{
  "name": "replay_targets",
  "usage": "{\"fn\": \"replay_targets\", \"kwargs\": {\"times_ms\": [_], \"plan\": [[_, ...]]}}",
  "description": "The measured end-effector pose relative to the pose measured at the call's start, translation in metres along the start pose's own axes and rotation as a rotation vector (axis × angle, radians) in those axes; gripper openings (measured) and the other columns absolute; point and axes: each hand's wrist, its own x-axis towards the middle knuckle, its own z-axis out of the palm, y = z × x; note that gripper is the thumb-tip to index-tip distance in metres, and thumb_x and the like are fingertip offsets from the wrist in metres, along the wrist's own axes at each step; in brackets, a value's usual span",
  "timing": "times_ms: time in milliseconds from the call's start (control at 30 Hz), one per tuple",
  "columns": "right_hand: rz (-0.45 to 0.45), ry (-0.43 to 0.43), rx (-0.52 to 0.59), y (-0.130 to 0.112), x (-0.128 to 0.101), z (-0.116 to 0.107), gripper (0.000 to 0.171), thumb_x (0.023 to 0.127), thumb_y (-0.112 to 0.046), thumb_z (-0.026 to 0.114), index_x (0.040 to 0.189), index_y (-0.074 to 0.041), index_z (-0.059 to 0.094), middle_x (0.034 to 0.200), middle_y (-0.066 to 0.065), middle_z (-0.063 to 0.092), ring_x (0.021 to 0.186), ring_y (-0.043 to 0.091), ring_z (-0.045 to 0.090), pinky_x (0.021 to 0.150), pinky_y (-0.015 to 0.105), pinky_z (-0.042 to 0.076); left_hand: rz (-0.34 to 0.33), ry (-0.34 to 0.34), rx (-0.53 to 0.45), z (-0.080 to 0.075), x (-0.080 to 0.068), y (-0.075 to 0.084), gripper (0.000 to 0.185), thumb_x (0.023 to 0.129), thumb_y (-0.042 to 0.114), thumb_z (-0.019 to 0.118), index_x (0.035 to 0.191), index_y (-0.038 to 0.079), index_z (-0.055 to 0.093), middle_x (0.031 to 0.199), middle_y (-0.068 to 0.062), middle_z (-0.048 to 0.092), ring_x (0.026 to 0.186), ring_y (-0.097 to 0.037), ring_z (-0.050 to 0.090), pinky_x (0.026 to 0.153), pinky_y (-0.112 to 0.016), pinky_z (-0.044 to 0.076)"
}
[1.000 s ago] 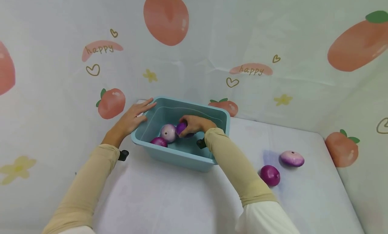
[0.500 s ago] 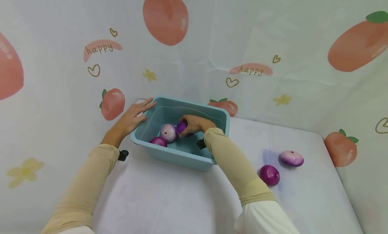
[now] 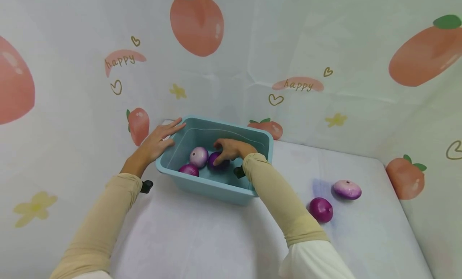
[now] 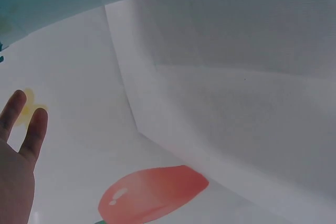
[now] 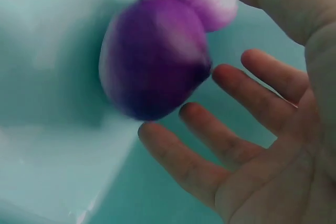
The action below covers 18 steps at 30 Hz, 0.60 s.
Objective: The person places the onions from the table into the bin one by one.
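Right hand [image 3: 231, 149], fingers spread and loose, hovers just over a dark purple onion [image 3: 218, 161] inside the teal bin [image 3: 213, 188]; left hand [image 3: 156, 143] rests flat against its rim.

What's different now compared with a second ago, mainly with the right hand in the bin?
The right hand has let go of the dark purple onion: its fingers have opened, and the onion now lies in the blue bin beside the pale onion. The left hand stays flat on the bin's rim; the two onions on the table have not moved.
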Motion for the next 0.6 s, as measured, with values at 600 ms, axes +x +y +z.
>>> {"fn": "replay_targets", "kwargs": {"times_ms": [600], "plan": [[-0.283,0.161,0.124,-0.028,-0.060,-0.029,0.067,0.091,-0.042,0.073,0.149,-0.024,0.045,0.153,-0.002,0.051,0.145,0.026,0.048,0.118,0.046,0.042,-0.013,0.007,-0.022,0.001,-0.001,0.000,0.063,0.095,0.019,0.041,0.157,0.030,0.041,0.171,0.005,0.025,0.157,-0.041,0.021,0.117,-0.073,0.023]]}}
